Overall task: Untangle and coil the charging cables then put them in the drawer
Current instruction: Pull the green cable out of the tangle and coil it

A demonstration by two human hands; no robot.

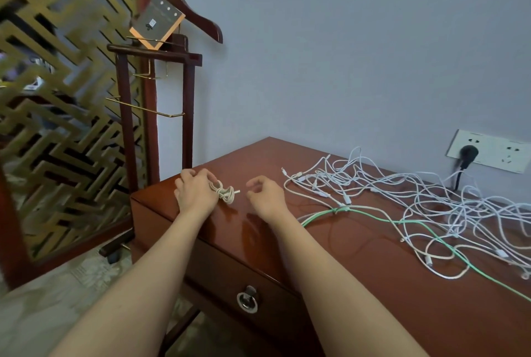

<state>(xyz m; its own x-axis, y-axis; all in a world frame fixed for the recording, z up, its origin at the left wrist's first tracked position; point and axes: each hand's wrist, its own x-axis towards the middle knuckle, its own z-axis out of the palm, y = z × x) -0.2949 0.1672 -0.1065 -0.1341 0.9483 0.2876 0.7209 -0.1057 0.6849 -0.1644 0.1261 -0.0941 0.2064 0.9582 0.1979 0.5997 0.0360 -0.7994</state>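
A small coiled beige cable (226,193) lies on the left end of the reddish wooden desk (373,264). My left hand (194,191) holds one end of that coil with curled fingers. My right hand (265,196) hovers just right of the coil, fingers loosely curled, holding nothing. A big tangle of white cables (402,201) spreads over the right half of the desk, with a green cable (425,230) running through it. The drawer (230,273) in the desk front is closed, with a metal ring pull (247,300).
A wall socket plate (488,151) with a black plug (467,155) sits at the back right. A dark wooden valet stand (161,92) stands left of the desk, before a gold lattice screen (57,98). The desk's left edge drops to patterned floor.
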